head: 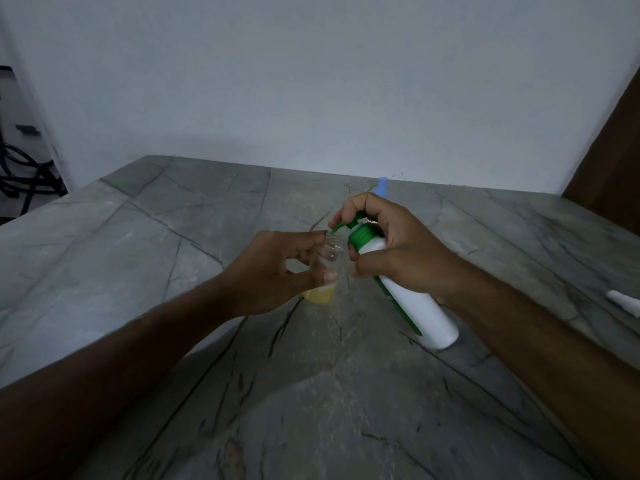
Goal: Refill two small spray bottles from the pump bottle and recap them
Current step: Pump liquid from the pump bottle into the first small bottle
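Spill risk at the bottle neck

I see my right hand (391, 251) curled round the tilted pump bottle (405, 289), forefinger on its green pump head (349, 226). Left hand (277, 271) pinches the clear spray bottle (327, 268), uncapped, mid-table. Nozzle seems barely over the narrow mouth; a hard press could squirt yellow liquid onto the stone table (173, 237).

Left hand (277, 271) and right hand (391, 251): both bare; no rings, no watch; forearms uncovered, no sleeves visible up to frame edge.
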